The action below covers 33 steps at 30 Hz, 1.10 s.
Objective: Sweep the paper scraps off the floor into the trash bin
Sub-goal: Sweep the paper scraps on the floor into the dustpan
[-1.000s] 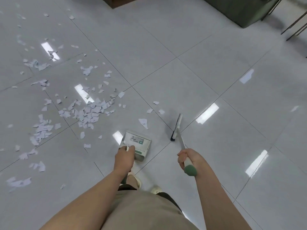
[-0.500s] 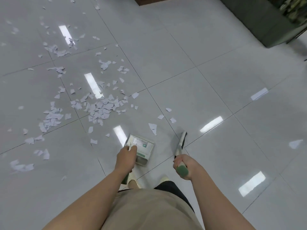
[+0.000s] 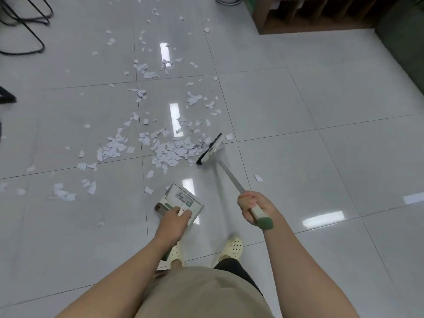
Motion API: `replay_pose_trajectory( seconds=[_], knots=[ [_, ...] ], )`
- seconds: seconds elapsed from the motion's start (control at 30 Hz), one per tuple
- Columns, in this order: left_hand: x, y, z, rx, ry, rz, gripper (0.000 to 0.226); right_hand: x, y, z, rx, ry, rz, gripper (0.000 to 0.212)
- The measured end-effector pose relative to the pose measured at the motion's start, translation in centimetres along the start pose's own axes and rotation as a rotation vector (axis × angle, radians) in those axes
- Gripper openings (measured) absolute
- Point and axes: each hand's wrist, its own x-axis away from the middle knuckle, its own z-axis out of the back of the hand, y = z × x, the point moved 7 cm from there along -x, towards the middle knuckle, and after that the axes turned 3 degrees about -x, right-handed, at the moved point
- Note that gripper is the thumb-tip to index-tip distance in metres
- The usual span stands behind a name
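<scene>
White paper scraps (image 3: 171, 150) lie scattered over the grey tiled floor, thickest in a pile just ahead of me. My right hand (image 3: 253, 207) grips the long handle of a broom. Its black-bristled head (image 3: 210, 149) rests on the floor against the right edge of the pile. My left hand (image 3: 175, 220) grips the handle of a white and green dustpan (image 3: 182, 199), which sits low over the floor near my feet, its mouth facing the scraps. No trash bin is in view.
A wooden shelf unit (image 3: 321, 14) and a dark green cabinet (image 3: 403, 42) stand at the back right. Black chair legs (image 3: 23, 31) are at the far left. A white round base (image 3: 227, 0) sits at the top. One stray scrap (image 3: 258, 178) lies right of the broom handle.
The view has swung left, bringing the scrap pile ahead of me. My right hand has pushed the broom head out from beside the dustpan to the pile's right edge. The left hand still holds the dustpan.
</scene>
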Motion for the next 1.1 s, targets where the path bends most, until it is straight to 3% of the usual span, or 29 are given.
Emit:
replay_pose_trajectory(
  seconds=[0.17, 0.3, 0.47, 0.73, 0.83, 0.97, 1.1],
  knots=[
    [-0.6, 3.4, -3.8, 0.048, 0.074, 0.018, 0.024, 3.1, -2.4, 1.0, 0.107, 0.115, 0.117, 0.036],
    [-1.4, 6.8, -7.9, 0.106, 0.138, 0.011, 0.031, 5.9, -6.1, 2.8, 0.180, 0.198, 0.231, 0.038],
    [-2.0, 9.4, -11.8, 0.105, 0.146, 0.004, 0.030, 8.8, -10.3, 5.5, 0.076, 0.294, 0.375, 0.028],
    [-4.0, 10.7, -13.2, 0.119, 0.102, 0.043, 0.027, 10.1, -12.6, 8.0, 0.208, 0.500, 0.405, 0.022],
    [-5.5, 11.3, -12.2, 0.100, 0.072, 0.037, 0.029, 8.0, -12.2, 6.2, 0.218, 0.502, 0.360, 0.018],
    [-8.2, 12.3, -8.6, 0.052, 0.036, 0.034, 0.030, 4.0, -11.3, -0.4, 0.299, 0.412, 0.289, 0.034],
    [-11.3, 12.9, -3.4, 0.054, 0.059, 0.081, 0.032, -1.6, -11.2, -6.7, 0.301, 0.329, 0.197, 0.035]
  ],
)
